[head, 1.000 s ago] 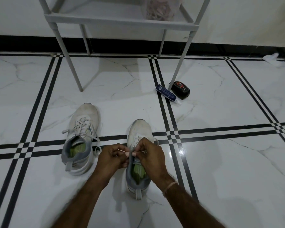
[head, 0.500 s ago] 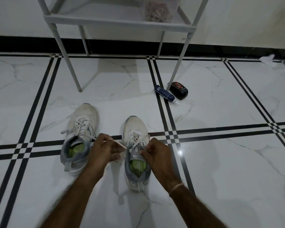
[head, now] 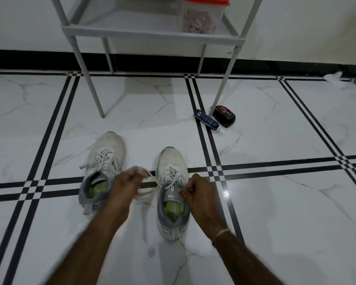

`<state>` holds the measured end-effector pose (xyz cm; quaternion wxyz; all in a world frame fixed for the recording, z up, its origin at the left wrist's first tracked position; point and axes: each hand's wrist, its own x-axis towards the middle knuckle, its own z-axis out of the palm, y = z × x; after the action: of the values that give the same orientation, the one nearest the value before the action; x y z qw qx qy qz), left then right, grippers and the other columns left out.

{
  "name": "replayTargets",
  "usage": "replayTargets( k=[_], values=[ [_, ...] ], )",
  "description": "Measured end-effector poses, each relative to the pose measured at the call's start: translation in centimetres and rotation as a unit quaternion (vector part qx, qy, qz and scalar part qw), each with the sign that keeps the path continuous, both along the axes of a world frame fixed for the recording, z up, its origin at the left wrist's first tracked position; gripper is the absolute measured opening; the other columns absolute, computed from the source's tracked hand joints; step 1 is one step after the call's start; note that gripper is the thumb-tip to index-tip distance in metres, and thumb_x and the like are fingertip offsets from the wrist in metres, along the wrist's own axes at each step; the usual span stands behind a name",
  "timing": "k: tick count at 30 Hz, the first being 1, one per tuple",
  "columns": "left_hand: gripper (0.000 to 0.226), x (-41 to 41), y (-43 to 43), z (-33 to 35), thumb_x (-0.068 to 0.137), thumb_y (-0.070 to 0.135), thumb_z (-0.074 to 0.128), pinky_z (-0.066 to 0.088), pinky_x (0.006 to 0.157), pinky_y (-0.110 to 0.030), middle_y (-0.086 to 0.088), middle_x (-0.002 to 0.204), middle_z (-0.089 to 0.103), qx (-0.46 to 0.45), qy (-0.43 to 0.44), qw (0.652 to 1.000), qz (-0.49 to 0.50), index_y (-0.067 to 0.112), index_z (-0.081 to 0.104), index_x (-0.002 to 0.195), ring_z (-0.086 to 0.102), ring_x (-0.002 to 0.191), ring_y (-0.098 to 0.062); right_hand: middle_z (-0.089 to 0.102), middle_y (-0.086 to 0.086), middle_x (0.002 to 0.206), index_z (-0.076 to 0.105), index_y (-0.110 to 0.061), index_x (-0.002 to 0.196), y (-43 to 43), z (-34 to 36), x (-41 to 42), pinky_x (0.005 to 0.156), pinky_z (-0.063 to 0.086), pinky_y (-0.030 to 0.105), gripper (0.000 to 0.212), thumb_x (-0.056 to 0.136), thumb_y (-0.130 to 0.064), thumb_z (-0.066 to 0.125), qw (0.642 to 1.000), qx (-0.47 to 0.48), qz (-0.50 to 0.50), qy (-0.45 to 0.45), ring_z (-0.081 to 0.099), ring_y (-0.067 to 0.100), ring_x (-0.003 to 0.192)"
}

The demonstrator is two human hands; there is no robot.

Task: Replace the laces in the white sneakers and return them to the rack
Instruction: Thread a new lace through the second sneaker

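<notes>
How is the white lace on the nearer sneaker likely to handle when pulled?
Probably floppy: the lace droops in curves between the left hand and the sneaker. Likely light, as a finger pinch lifts it. The sneaker may slide on the glossy floor.

The marble-patterned floor (head: 275, 202) is gleaming glossy. The left sneaker (head: 111, 145) and right sneaker (head: 171, 159) are showing matt white cloth with woven laces (head: 171, 175). The far rack (head: 152, 34) is looking matt grey, its jar (head: 199, 19) clear plastic.
</notes>
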<state>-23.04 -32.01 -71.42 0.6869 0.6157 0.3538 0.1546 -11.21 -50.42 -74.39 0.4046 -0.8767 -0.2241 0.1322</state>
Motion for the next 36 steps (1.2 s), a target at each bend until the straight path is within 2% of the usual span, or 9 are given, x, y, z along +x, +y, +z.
replayTargets(
  k=[2,4,7,10,19,22,31,33,36],
  values=[
    [0.022,0.2,2.5,2.0,0.098,0.012,0.052,0.058,0.077,-0.037,0.005,0.089,0.072,-0.258,-0.172,0.936,0.166,0.019,0.059,0.078,0.068,0.081,-0.012,0.062,-0.005,0.074,0.054,-0.02,0.076,0.0,0.2,0.0,0.067,0.058,0.043,0.027,0.084,-0.02,0.08,1.0,-0.006,0.001,-0.002,0.062,0.015,0.072],
    [0.043,0.4,3.8,2.8,0.103,0.014,0.043,0.06,0.063,-0.03,0.002,0.071,0.059,-0.304,-0.202,0.904,0.224,0.022,0.058,0.063,0.06,0.06,-0.014,0.062,-0.006,0.074,0.056,-0.02,0.076,-0.1,0.2,0.0,0.066,0.058,0.039,0.026,0.083,-0.02,0.081,1.0,-0.009,-0.005,0.0,0.062,0.013,0.071],
    [0.037,0.0,1.5,1.5,0.106,0.022,0.04,0.036,0.046,-0.023,-0.002,0.064,0.049,0.03,0.026,0.992,0.117,0.02,0.053,0.071,0.04,0.053,-0.02,0.061,-0.006,0.071,0.057,-0.019,0.074,0.2,0.4,0.1,0.064,0.055,0.034,0.027,0.082,-0.017,0.083,1.0,-0.002,-0.016,0.022,0.062,0.014,0.069],
    [0.026,-1.1,-0.5,-0.1,0.108,0.023,0.04,0.04,0.058,-0.034,-0.007,0.069,0.054,0.288,0.084,0.954,0.026,0.012,0.049,0.086,0.049,0.062,-0.02,0.062,-0.006,0.07,0.055,-0.023,0.07,0.1,0.6,0.2,0.066,0.057,0.037,0.03,0.08,-0.015,0.083,0.998,0.01,-0.04,0.05,0.064,0.014,0.07],
    [0.007,-0.2,-2.5,-1.9,0.096,0.032,0.065,0.044,0.044,-0.024,-0.001,0.058,0.066,0.114,0.18,0.974,-0.084,0.028,0.07,0.093,0.06,0.045,-0.015,0.063,-0.003,0.071,0.054,-0.025,0.071,-0.2,0.7,0.4,0.069,0.06,0.04,0.032,0.079,-0.019,0.085,0.998,0.013,-0.034,0.057,0.064,0.013,0.068],
    [0.005,0.0,-2.2,-2.7,0.092,0.036,0.069,0.047,0.049,-0.026,0.003,0.058,0.065,0.17,0.188,0.961,-0.115,0.034,0.071,0.096,0.057,0.046,-0.008,0.064,-0.004,0.069,0.055,-0.025,0.07,-0.4,0.6,0.6,0.068,0.06,0.039,0.033,0.078,-0.02,0.086,0.998,0.001,-0.028,0.053,0.064,0.013,0.067],
    [0.016,2.1,1.1,-1.8,0.081,0.06,0.054,0.055,0.086,-0.05,0.012,0.1,0.061,0.316,0.121,0.932,-0.13,0.046,0.06,0.078,0.06,0.105,-0.023,0.055,-0.003,0.119,0.07,-0.026,0.115,2.6,2.5,1.6,0.089,0.053,0.03,0.031,0.088,-0.041,0.073,0.986,-0.03,0.162,-0.019,0.058,0.013,0.108],
    [0.014,3.1,1.3,-0.3,0.085,0.055,0.058,0.054,0.087,-0.052,0.019,0.105,0.055,0.296,0.092,0.947,-0.083,0.042,0.062,0.084,0.056,0.11,-0.026,0.06,0.001,0.104,0.073,-0.02,0.094,4.6,3.3,1.2,0.085,0.051,0.034,0.01,0.087,-0.027,0.076,0.974,-0.05,0.219,0.035,0.059,0.018,0.098],
    [0.016,3.4,0.4,1.7,0.093,0.037,0.066,0.045,0.081,-0.041,0.004,0.101,0.055,0.366,0.081,0.923,0.082,0.026,0.055,0.092,0.053,0.099,-0.026,0.066,0.002,0.082,0.067,-0.015,0.082,5.1,5.4,2.4,0.067,0.047,0.023,0.013,0.095,-0.015,0.069,0.954,0.147,0.12,0.234,0.059,0.009,0.071]
  ],
)
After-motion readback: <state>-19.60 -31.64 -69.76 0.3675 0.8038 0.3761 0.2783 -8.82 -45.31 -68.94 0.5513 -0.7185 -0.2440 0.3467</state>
